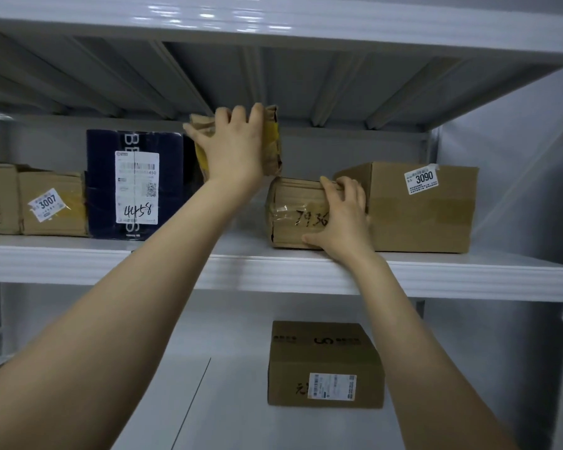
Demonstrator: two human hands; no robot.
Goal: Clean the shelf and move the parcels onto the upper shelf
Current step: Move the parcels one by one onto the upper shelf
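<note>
View from a person's head, looking at a grey metal rack. Both bare arms reach up to the upper shelf [78, 254].

The left hand [233, 147] has its fingers curled over the top of a crumpled parcel [272, 141] of brown paper and yellow tape, holding it upright near the middle of the shelf, just right of a tall dark blue box [104, 190]. Whether the parcel's base rests on the shelf cannot be seen.

The right hand [342, 219] grips a small box [290, 216] marked 7936 at the shelf's front edge, fingers over its top and thumb near its bottom corner. That box sits just beside a larger carton labelled 3090 [429, 216]. A carton labelled 3007 [62, 203] stands toward the left end.

On the lower shelf [234, 417] one lone box [325, 362] waits, not yet moved up.

The step looks like fitting these two parcels into the gap between the blue box and the 3090 carton. To do it well, slide the small box back from the front edge and square against the 3090 carton, then stand the soft parcel beside it, supported from both sides so it does not slump forward.
</note>
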